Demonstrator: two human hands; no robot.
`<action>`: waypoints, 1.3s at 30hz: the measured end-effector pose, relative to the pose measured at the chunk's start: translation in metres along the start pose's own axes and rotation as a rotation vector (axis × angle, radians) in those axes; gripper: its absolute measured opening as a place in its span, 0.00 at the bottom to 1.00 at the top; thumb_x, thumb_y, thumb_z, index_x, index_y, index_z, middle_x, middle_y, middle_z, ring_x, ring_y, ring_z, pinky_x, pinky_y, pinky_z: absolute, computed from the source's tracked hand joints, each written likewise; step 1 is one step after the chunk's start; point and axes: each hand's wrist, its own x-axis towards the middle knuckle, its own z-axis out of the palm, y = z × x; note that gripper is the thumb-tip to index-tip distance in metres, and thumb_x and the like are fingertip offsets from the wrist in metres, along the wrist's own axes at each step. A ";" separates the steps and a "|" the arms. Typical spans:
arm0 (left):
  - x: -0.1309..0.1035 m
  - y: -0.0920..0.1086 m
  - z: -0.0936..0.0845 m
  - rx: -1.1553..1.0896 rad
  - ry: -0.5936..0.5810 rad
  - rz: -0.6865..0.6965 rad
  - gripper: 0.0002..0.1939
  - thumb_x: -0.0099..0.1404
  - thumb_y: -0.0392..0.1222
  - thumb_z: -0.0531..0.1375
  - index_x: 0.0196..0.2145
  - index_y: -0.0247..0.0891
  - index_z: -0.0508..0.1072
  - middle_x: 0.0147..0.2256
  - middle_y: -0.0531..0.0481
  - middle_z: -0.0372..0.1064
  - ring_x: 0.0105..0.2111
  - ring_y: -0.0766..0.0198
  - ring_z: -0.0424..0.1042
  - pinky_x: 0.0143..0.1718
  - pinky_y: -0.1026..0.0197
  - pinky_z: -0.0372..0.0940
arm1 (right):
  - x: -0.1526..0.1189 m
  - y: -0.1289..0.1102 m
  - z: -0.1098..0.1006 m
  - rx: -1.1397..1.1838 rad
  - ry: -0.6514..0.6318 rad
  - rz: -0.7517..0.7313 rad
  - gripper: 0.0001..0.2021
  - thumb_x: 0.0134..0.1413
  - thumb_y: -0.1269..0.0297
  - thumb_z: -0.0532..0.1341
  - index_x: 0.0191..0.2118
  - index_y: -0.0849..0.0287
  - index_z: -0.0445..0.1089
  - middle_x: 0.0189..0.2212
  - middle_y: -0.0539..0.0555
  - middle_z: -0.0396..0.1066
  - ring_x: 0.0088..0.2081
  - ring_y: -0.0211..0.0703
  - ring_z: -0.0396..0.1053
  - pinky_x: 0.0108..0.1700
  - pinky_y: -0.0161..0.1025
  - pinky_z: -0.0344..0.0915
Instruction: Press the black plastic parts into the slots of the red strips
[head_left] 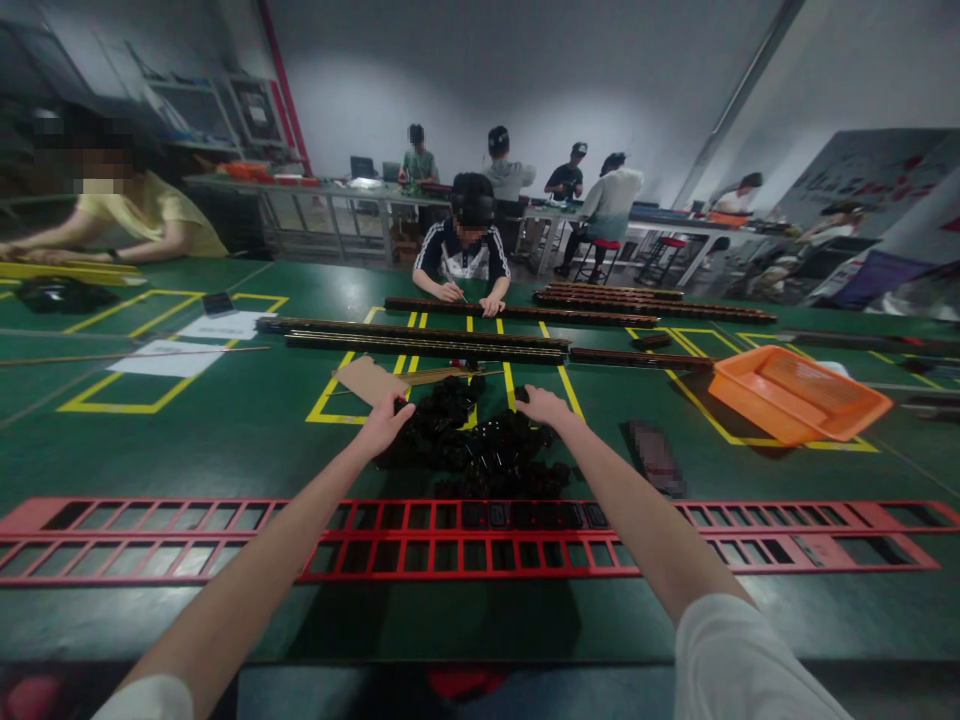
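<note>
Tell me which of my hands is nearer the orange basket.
Right. Your right hand is at the right edge of the black pile, left of the orange basket; your left hand is farther away, across the pile.

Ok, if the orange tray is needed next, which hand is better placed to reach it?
Probably the right hand: it is at the right edge of the black pile, nearer the tray. The left hand is at the pile's opposite edge, beside the card.

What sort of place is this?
Probably an assembly workshop: a green worktable marked with yellow outlines, a red slotted framework holding black parts, and people at benches behind.
</note>
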 end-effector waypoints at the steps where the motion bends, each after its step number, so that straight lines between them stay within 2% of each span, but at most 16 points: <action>1: 0.012 0.004 0.007 0.013 -0.014 0.005 0.17 0.63 0.54 0.56 0.43 0.40 0.65 0.40 0.46 0.72 0.41 0.53 0.72 0.45 0.52 0.65 | -0.003 -0.003 0.004 0.005 -0.005 -0.010 0.28 0.62 0.46 0.52 0.60 0.60 0.61 0.52 0.66 0.69 0.50 0.60 0.69 0.49 0.51 0.64; 5: 0.065 0.031 0.043 0.054 -0.075 0.014 0.17 0.64 0.53 0.56 0.44 0.39 0.65 0.43 0.43 0.71 0.44 0.53 0.71 0.47 0.53 0.63 | -0.025 -0.011 0.012 0.020 0.013 -0.080 0.24 0.63 0.48 0.51 0.56 0.58 0.65 0.50 0.62 0.72 0.50 0.54 0.69 0.50 0.46 0.63; 9: 0.099 0.054 0.077 0.098 -0.140 0.022 0.18 0.65 0.52 0.56 0.44 0.36 0.65 0.43 0.38 0.72 0.43 0.51 0.71 0.46 0.53 0.63 | -0.066 0.008 0.006 0.027 0.124 -0.101 0.21 0.64 0.50 0.51 0.58 0.52 0.64 0.59 0.56 0.64 0.60 0.52 0.59 0.60 0.48 0.54; 12: 0.102 0.064 0.097 0.115 -0.204 0.057 0.17 0.64 0.52 0.57 0.44 0.36 0.65 0.42 0.38 0.73 0.43 0.51 0.72 0.46 0.54 0.63 | -0.100 0.040 0.015 0.040 0.219 0.065 0.24 0.64 0.49 0.50 0.61 0.52 0.61 0.61 0.59 0.61 0.59 0.57 0.59 0.57 0.51 0.58; 15: 0.093 0.072 0.113 0.105 -0.271 0.117 0.17 0.62 0.52 0.60 0.43 0.37 0.66 0.42 0.41 0.73 0.43 0.52 0.72 0.46 0.54 0.63 | -0.122 0.066 0.038 0.084 0.160 0.226 0.28 0.64 0.48 0.50 0.64 0.56 0.57 0.62 0.63 0.58 0.61 0.59 0.57 0.58 0.51 0.57; 18: 0.077 0.086 0.120 0.069 -0.338 0.193 0.16 0.62 0.51 0.60 0.42 0.38 0.68 0.41 0.43 0.73 0.42 0.53 0.72 0.46 0.53 0.64 | -0.123 0.069 0.062 0.189 0.122 0.243 0.31 0.64 0.51 0.50 0.67 0.63 0.51 0.63 0.67 0.56 0.64 0.56 0.54 0.61 0.50 0.53; 21: 0.051 0.099 0.108 0.026 -0.398 0.273 0.14 0.62 0.50 0.59 0.42 0.40 0.68 0.42 0.46 0.74 0.43 0.55 0.72 0.48 0.55 0.64 | -0.109 0.050 0.073 0.291 0.159 0.209 0.35 0.64 0.51 0.51 0.68 0.70 0.45 0.65 0.72 0.51 0.66 0.56 0.51 0.62 0.49 0.52; 24: 0.016 0.095 0.075 -0.002 -0.393 0.317 0.15 0.65 0.49 0.55 0.46 0.41 0.66 0.49 0.47 0.71 0.49 0.57 0.70 0.52 0.56 0.62 | -0.096 0.027 0.069 0.377 0.189 0.119 0.35 0.64 0.52 0.50 0.67 0.73 0.45 0.66 0.72 0.49 0.68 0.54 0.46 0.64 0.47 0.51; 26: -0.010 0.077 0.044 0.008 -0.296 0.313 0.15 0.65 0.50 0.55 0.46 0.40 0.65 0.51 0.44 0.70 0.51 0.54 0.69 0.55 0.52 0.60 | -0.097 0.018 0.063 0.402 0.177 0.029 0.32 0.65 0.53 0.49 0.67 0.70 0.49 0.66 0.68 0.52 0.68 0.50 0.46 0.64 0.45 0.51; 28: -0.035 0.051 0.013 0.019 -0.155 0.228 0.15 0.64 0.51 0.54 0.44 0.40 0.64 0.54 0.42 0.67 0.54 0.53 0.66 0.57 0.49 0.58 | -0.108 0.015 0.054 0.362 0.190 -0.030 0.30 0.64 0.54 0.50 0.66 0.66 0.51 0.65 0.65 0.54 0.67 0.49 0.49 0.63 0.44 0.53; 30: -0.058 0.022 -0.014 0.021 -0.024 0.099 0.16 0.64 0.54 0.52 0.43 0.40 0.63 0.55 0.42 0.65 0.55 0.53 0.66 0.58 0.48 0.58 | -0.127 0.015 0.046 0.236 0.251 0.041 0.29 0.62 0.54 0.54 0.64 0.63 0.54 0.63 0.66 0.56 0.63 0.55 0.56 0.60 0.47 0.57; 31: -0.068 0.010 -0.025 0.032 0.028 0.034 0.17 0.64 0.55 0.52 0.42 0.40 0.63 0.54 0.42 0.66 0.54 0.52 0.66 0.57 0.48 0.59 | -0.138 0.016 0.043 0.156 0.245 0.101 0.27 0.61 0.53 0.54 0.62 0.61 0.57 0.60 0.67 0.61 0.59 0.58 0.61 0.57 0.50 0.60; 33: -0.086 -0.004 -0.037 0.070 0.069 -0.072 0.19 0.64 0.58 0.51 0.42 0.40 0.64 0.46 0.44 0.69 0.49 0.53 0.69 0.53 0.50 0.62 | -0.158 0.014 0.038 0.029 0.137 0.194 0.22 0.61 0.51 0.55 0.54 0.59 0.65 0.48 0.66 0.71 0.50 0.61 0.70 0.51 0.54 0.62; 36: -0.107 0.004 -0.036 0.117 -0.124 -0.136 0.19 0.64 0.58 0.51 0.41 0.40 0.65 0.33 0.51 0.68 0.36 0.56 0.71 0.41 0.55 0.66 | -0.178 0.000 0.037 -0.024 0.033 0.207 0.19 0.62 0.51 0.54 0.48 0.61 0.67 0.37 0.64 0.75 0.43 0.59 0.74 0.47 0.52 0.63; 38: -0.116 0.024 -0.026 0.076 -0.336 -0.098 0.18 0.66 0.57 0.51 0.43 0.41 0.65 0.29 0.55 0.67 0.30 0.59 0.70 0.34 0.58 0.64 | -0.181 -0.014 0.040 -0.010 0.043 0.183 0.20 0.62 0.51 0.53 0.50 0.62 0.65 0.37 0.64 0.76 0.42 0.57 0.74 0.45 0.49 0.63; 39: -0.118 0.034 -0.020 0.060 -0.405 -0.060 0.17 0.66 0.56 0.52 0.42 0.42 0.66 0.29 0.55 0.67 0.30 0.60 0.70 0.34 0.59 0.63 | -0.180 -0.022 0.042 0.010 0.042 0.161 0.22 0.62 0.51 0.53 0.52 0.63 0.64 0.37 0.64 0.76 0.41 0.57 0.75 0.44 0.48 0.64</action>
